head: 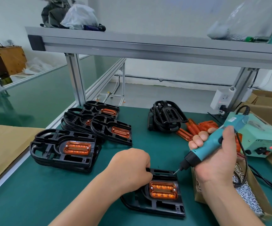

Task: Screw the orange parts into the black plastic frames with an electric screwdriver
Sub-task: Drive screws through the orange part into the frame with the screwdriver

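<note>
Already, finished frames (50, 144) are stacked left of the near frame (161, 207), which is gripped by the left hand (132, 165); the screwdriver (195, 157) is clasped in the right hand (220, 160); empty frames (164, 118) are left behind it.

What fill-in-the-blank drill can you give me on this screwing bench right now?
The right hand grips the teal electric screwdriver, its bit at the far ____ corner of the near black plastic frame.
The left hand holds that frame, whose translucent orange part shows ____ silver screw heads.
Loose silver screws fill the brown ____ box.
Missing words: right; two; cardboard.
</note>
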Tool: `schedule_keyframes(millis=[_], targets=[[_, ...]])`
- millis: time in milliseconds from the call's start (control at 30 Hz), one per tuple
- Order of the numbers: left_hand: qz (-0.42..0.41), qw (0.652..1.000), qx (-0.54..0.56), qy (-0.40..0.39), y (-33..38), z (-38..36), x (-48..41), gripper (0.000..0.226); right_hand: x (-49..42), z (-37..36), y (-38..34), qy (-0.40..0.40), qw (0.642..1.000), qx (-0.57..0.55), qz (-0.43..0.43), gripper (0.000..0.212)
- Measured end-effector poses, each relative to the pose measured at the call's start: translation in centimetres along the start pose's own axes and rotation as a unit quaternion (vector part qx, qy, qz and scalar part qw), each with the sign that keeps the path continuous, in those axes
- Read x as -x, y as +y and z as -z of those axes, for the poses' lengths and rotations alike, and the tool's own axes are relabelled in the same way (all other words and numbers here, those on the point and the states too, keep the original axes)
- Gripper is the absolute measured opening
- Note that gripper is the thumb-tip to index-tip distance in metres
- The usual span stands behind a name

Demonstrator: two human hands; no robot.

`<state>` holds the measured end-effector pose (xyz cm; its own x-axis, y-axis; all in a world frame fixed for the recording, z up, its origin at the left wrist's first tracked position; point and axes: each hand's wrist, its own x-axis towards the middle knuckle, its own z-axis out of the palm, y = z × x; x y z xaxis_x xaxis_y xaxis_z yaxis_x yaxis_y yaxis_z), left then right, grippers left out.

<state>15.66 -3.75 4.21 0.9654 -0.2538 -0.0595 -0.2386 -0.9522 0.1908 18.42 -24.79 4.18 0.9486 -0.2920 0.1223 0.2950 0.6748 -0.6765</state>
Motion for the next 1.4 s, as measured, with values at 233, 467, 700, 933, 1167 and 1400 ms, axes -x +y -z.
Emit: schedule_keyframes(millis=[233,467,700,933,1167,1400], targets=[[0.010,1.000,-0.020,-0.008,-0.7,0.7,0.2,0.019,0.6,-0.3,-0.4,0.006,1.000,0.010,0.001,0.042],[0.009,0.999,-0.044,-0.010,-1.4,1.1,0.3,0.016,-0.4,0.7,0.1,-0.010,1.000,-0.014,-0.021,0.039],[0.010,1.000,-0.018,0.000,-1.7,0.6,-0.1,0.013,-0.7,1.2,0.3,-0.030,0.999,-0.011,-0.024,0.041],[0.079,0.994,-0.062,0.039,-3.0,0.5,-1.0,0.018,-0.7,1.0,0.2,-0.034,0.999,-0.016,-0.028,0.040],[0.115,0.991,-0.048,0.053,-3.7,0.5,-1.2,0.015,-0.4,0.7,0.0,-0.039,0.999,-0.015,-0.027,0.040],[0.110,0.990,-0.006,0.092,-3.7,0.9,-1.2,0.016,-0.4,0.6,-0.2,-0.036,0.999,-0.016,-0.026,0.040]])
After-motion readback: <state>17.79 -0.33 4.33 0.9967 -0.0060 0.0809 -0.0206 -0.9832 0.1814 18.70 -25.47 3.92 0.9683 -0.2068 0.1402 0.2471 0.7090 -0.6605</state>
